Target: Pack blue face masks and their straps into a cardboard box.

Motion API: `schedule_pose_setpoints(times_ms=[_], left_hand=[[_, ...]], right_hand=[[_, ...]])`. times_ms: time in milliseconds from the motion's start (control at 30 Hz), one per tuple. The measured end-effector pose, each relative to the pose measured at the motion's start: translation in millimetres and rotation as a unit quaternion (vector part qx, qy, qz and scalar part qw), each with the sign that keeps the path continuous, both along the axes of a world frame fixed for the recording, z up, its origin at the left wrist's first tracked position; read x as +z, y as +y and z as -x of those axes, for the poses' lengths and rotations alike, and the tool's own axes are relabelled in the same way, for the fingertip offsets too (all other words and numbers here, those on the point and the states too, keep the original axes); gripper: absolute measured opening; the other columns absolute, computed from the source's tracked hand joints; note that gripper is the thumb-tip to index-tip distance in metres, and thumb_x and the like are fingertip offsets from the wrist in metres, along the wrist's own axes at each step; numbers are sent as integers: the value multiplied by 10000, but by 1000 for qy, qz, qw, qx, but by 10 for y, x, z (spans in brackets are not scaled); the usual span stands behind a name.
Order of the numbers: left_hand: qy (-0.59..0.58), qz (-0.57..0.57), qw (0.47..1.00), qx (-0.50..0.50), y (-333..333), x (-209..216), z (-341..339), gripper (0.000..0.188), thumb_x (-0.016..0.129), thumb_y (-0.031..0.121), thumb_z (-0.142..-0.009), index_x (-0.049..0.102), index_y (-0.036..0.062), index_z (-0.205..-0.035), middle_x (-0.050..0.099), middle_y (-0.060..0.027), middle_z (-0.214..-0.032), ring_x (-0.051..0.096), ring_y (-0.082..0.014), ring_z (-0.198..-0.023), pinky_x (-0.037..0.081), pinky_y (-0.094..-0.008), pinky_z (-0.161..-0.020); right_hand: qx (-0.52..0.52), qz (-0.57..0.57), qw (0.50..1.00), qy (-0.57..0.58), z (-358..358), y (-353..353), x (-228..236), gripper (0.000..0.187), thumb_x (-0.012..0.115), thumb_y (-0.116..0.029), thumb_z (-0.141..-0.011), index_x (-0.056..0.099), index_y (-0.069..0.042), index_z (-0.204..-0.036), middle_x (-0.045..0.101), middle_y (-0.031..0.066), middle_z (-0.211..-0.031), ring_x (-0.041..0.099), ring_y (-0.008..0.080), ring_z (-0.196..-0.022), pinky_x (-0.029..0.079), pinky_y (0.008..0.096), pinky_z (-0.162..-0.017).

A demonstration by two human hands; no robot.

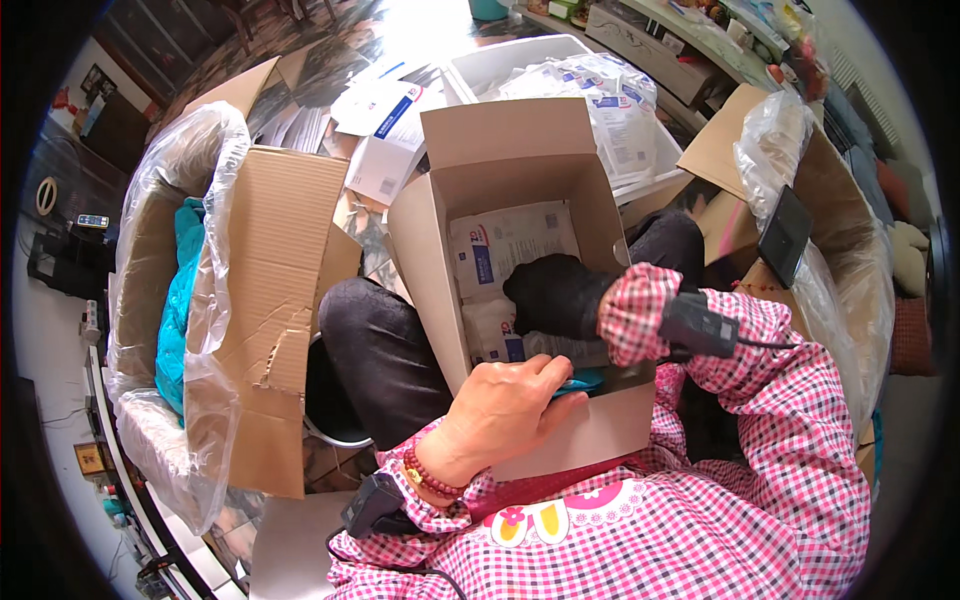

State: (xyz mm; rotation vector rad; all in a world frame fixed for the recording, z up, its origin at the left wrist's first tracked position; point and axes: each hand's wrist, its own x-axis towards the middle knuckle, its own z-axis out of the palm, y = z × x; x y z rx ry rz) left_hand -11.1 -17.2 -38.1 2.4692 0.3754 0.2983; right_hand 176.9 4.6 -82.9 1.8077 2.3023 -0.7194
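A tan cardboard box (pixel 510 135) with raised flaps stands between my knees. White sealed packets with blue and red print (pixel 500 245) lie inside it. My right hand (pixel 555 297), in a black glove, reaches into the box over the packets; the dark glove hides how its fingers are set. Bare, with a red bead bracelet at the wrist, my left hand (pixel 505 405) grips the near edge of the box. By its fingers and thumb shows a small bright blue thing (pixel 582 381), whose kind is unclear.
At the left stands a plastic-lined carton (pixel 265 300) with a turquoise bundle (pixel 180 310) inside. Beyond my box, a white bin (pixel 480 75) holds many packets, with printed folded cartons (pixel 390 130) beside it. A dark phone (pixel 786 236) rests at another lined carton (pixel 850 240) on the right.
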Motion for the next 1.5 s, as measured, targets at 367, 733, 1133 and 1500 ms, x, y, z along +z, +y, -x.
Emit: schedule_pose_setpoints(times_ms=[367,733,1133,1500], left_hand=[[-102,29,993,55,-1,18,9,255,755,275,-885,693,38,-815,667,-98,-787,662,-293,-707,530,-374,-625],[-180,47,958,217,356,134,108,502,804,70,-817,584,41,-1267,695,-133,-1117,683,-248,-1023,534,-340,-898],[-299,371,843,250,631,125,-69,147,783,-5,-851,666,16,-936,708,-23,-865,669,-77,-796,537,-205,-742],[-276,291,888,226,733,354,-231,215,759,36,-886,670,1,-1078,720,-53,-972,684,-88,-850,554,-225,-748]], right_hand=[[-20,-248,968,34,121,-455,92,260,717,-226,-692,675,-4,-821,657,201,-842,689,371,-738,547,457,-676],[-144,-237,943,183,-79,-631,699,220,771,-150,-804,661,-47,-965,690,176,-881,694,363,-833,532,437,-721],[-252,-250,904,237,-234,-539,1077,400,827,-230,-814,690,-57,-1147,739,123,-1020,721,263,-912,549,352,-764],[-158,-257,930,211,-256,-308,1013,218,740,-229,-861,715,-69,-1008,705,167,-901,695,347,-835,548,417,-724]])
